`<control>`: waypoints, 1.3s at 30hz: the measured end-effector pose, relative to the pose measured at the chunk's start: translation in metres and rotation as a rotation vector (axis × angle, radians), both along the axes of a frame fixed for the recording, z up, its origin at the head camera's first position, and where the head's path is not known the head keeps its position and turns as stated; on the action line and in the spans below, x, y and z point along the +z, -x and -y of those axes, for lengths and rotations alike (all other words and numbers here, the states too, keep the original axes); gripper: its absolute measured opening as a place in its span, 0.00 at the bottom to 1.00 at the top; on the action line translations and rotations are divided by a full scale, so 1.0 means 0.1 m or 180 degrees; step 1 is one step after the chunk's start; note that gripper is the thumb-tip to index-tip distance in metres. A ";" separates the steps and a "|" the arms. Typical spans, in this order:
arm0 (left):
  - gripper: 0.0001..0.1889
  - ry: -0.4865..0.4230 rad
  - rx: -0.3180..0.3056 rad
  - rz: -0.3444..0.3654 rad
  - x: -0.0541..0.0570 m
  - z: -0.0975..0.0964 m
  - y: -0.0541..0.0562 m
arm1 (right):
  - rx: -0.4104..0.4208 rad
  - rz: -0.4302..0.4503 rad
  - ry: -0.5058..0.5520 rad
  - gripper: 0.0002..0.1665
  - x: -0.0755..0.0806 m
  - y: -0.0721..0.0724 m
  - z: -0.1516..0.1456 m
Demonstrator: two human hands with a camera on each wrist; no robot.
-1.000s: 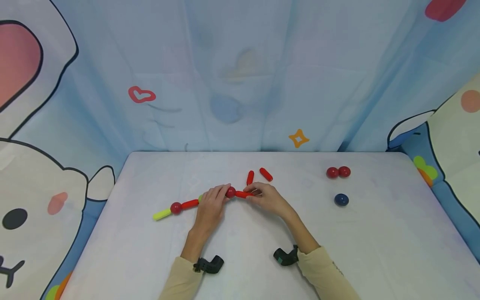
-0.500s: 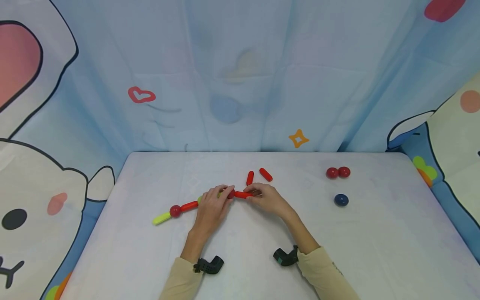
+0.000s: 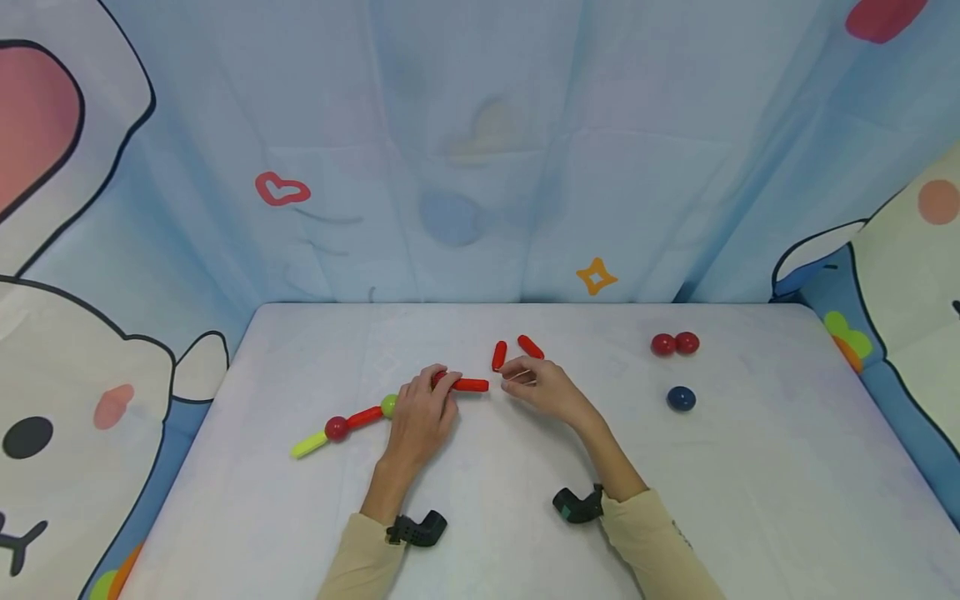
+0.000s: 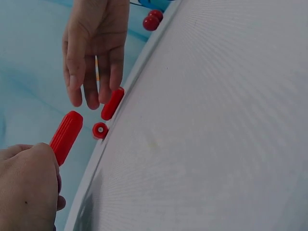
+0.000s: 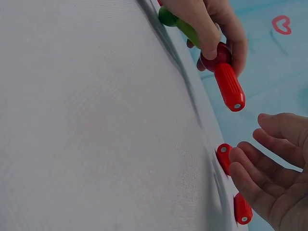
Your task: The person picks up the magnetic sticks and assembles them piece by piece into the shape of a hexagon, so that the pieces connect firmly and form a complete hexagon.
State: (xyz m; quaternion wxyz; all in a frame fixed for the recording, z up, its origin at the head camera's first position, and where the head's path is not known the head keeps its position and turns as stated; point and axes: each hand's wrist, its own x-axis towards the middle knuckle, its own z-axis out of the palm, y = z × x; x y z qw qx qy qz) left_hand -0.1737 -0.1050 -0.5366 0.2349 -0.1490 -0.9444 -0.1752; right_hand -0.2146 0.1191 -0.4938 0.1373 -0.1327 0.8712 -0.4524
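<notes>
A chain of toy rods and balls runs across the table. From the left it shows a yellow-green rod [image 3: 309,445], a red ball [image 3: 337,429], a red rod [image 3: 365,417] and a green ball [image 3: 388,406]. My left hand [image 3: 422,421] covers the middle and pinches a second red ball [image 5: 224,54] near the right end. From that ball a ribbed red end rod [image 3: 472,385] sticks out, with a metal dot in its tip. My right hand [image 3: 547,390] is just right of this tip, apart from it, fingers relaxed and holding nothing.
Two loose red rods, one upright in the head view [image 3: 499,356] and one slanted [image 3: 530,346], lie just beyond my right hand. Farther right are a pair of red balls [image 3: 675,343] and a dark blue ball [image 3: 681,399]. A printed curtain [image 3: 480,233] hangs behind the table.
My right hand has let go of the red end rod and moved right and slightly back. The chain has shifted left in my left hand.
</notes>
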 end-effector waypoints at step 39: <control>0.18 0.0159 -0.0046 0.0218 -0.01 0.01 0.00 | -0.0051 -0.0105 -0.0010 0.18 0.02 0.03 -0.12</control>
